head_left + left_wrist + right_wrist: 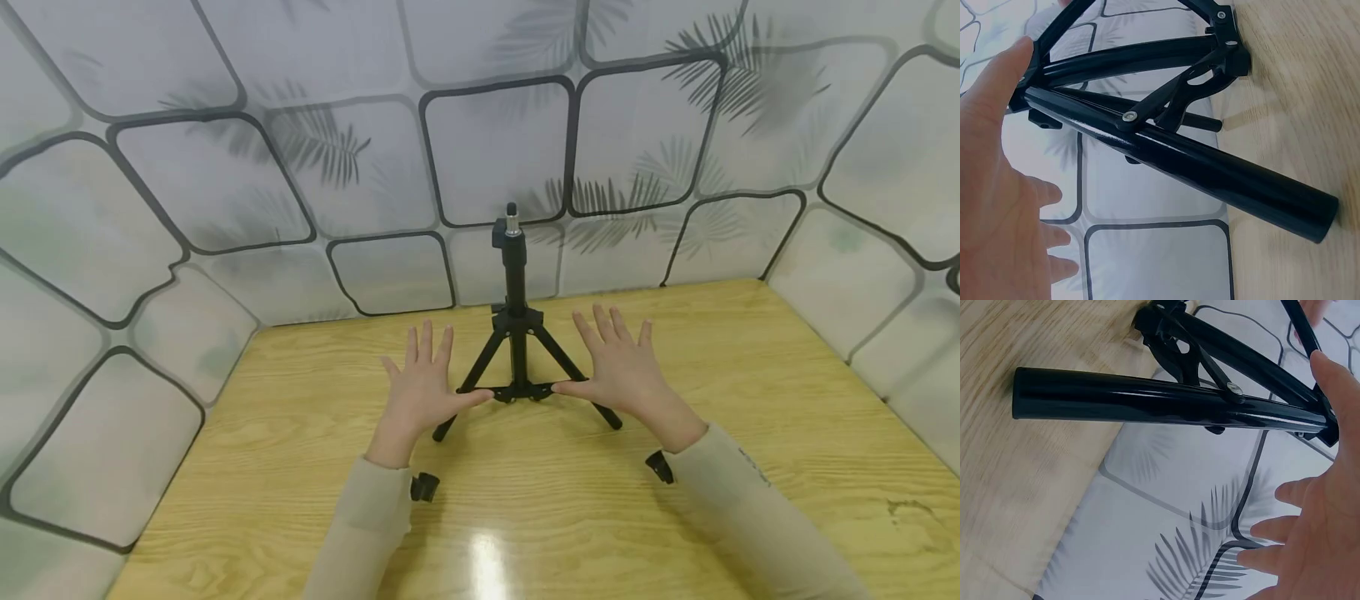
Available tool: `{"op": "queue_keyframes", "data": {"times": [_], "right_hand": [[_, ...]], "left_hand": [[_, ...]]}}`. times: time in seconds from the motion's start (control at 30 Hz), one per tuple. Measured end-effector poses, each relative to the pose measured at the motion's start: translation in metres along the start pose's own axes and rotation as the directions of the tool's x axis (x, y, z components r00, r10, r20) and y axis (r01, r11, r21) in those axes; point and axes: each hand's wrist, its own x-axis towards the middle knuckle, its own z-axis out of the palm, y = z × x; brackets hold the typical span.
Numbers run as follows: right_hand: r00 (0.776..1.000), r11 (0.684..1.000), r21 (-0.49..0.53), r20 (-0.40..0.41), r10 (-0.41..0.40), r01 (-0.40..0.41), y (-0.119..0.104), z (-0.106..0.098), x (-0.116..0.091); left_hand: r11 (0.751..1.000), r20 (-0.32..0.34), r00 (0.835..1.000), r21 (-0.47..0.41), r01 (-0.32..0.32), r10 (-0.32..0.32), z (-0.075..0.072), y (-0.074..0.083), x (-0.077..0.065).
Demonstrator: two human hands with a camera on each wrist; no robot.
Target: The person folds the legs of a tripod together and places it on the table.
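A black tripod stand [516,287] stands upright on the table with its legs spread and a silver stud at its top. My left hand [420,396] is held flat beside its left leg, fingers straight and apart, thumb pointing inward. On the other side my right hand [626,371] is spread the same way near the right leg. In the head view both thumbs overlap the lower braces; whether they touch cannot be told. The left wrist view shows a tripod leg [1229,178] and brace beyond the thumb. Another leg [1122,397] fills the right wrist view.
The wooden table [525,508] has light yellow grain. A patterned cloth wall [495,150] with dark outlines and leaf prints encloses its back and sides. Small black clips [424,487] show at the wrists, one by each sleeve.
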Motion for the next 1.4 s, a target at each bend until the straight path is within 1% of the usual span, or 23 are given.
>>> {"op": "queue_keyframes", "data": {"times": [0.13, 0.4, 0.5, 0.63, 0.73, 0.9, 1.07, 1.13, 1.23, 1.3, 1.4], "right_hand": [[1.000, 1.000, -0.004, -0.018, -0.017, 0.017, -0.001, -0.001, -0.001], [0.997, 0.999, 0.005, -0.053, -0.053, 0.053, -0.002, 0.000, -0.001], [0.997, 0.999, 0.002, -0.064, -0.045, 0.046, -0.003, 0.001, -0.001], [0.997, 0.999, 0.016, -0.073, -0.029, 0.030, -0.005, 0.002, -0.002], [0.996, 0.999, 0.031, -0.085, -0.029, 0.032, -0.005, 0.004, -0.002], [0.994, 0.997, 0.069, -0.106, -0.030, 0.037, -0.004, 0.005, -0.002], [0.996, 0.989, 0.144, -0.091, -0.023, 0.036, -0.004, 0.003, -0.002], [0.996, 0.982, 0.185, -0.084, -0.021, 0.036, -0.005, 0.001, -0.002], [0.996, 0.969, 0.243, -0.084, -0.022, 0.042, -0.006, -0.002, -0.001], [0.995, 0.959, 0.278, -0.098, -0.027, 0.054, -0.007, -0.005, 0.000], [0.991, 0.945, 0.316, -0.129, -0.039, 0.078, -0.009, -0.010, 0.001]], "left_hand": [[1.000, -0.013, 1.000, -0.006, -0.010, 0.009, -0.001, 0.000, -0.001], [0.999, -0.078, 0.996, -0.011, -0.041, 0.040, 0.002, -0.002, -0.002], [0.998, -0.103, 0.993, -0.009, -0.057, 0.056, 0.004, -0.001, -0.002], [0.998, -0.119, 0.991, -0.006, -0.067, 0.066, 0.005, 0.000, -0.004], [0.998, -0.122, 0.990, -0.018, -0.068, 0.065, 0.007, 0.001, -0.006], [0.995, -0.147, 0.987, -0.060, -0.074, 0.064, 0.009, 0.000, -0.007], [0.990, -0.186, 0.980, -0.101, -0.095, 0.075, 0.013, -0.002, -0.006], [0.986, -0.194, 0.978, -0.128, -0.107, 0.081, 0.014, -0.003, -0.006], [0.971, -0.195, 0.977, -0.203, -0.124, 0.084, 0.014, -0.004, -0.006], [0.953, -0.184, 0.980, -0.276, -0.122, 0.072, 0.015, -0.006, -0.006], [0.915, -0.172, 0.984, -0.386, -0.114, 0.050, 0.018, -0.010, -0.005]]}}
